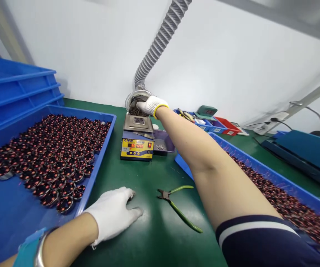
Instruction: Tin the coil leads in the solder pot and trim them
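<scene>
Presently we find left hand empty, fingers parted, lower left; right hand, upper centre, grip indeterminable; slipping onto the yellow-fronted unit, if heated, could burn it.

Wht wall, grn tabletop w/ lt glare, 1 gry panel overhead

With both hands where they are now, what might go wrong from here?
The white-gloved, yellow-cuffed right hand is close to the square metal top of the yellow-fronted machine; if that top is hot, which I cannot tell, brushing it might burn.

The green-handled metal cutting pliers lie with open jaws facing the white-gloved left hand, which might catch on them.
</scene>
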Tool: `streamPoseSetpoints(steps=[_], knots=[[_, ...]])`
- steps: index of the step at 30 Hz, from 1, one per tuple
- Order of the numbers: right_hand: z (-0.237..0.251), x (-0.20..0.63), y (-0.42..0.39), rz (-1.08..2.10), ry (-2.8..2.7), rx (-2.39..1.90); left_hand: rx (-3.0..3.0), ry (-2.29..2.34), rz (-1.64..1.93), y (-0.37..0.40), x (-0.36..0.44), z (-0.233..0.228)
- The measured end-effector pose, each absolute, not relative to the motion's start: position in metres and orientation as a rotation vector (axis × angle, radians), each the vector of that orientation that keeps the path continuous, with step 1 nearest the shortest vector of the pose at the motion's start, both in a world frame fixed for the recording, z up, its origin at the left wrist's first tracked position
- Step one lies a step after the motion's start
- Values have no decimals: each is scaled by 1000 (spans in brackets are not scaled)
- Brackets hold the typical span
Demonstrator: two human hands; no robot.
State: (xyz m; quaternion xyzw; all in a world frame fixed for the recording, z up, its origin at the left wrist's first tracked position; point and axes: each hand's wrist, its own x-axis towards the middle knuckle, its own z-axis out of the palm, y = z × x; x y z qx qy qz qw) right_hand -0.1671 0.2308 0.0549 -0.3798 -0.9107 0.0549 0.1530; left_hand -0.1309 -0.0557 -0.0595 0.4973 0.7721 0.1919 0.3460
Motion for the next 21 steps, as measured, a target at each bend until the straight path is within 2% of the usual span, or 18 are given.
streamPoseSetpoints(steps=[7, 21], knots=[[46, -184, 228, 48, -2692, -1131, 1353, 2008, 426, -54, -133, -55], [42, -187, 218, 59, -2715, -1141, 1417, 1991, 344, -55, -131, -53]])
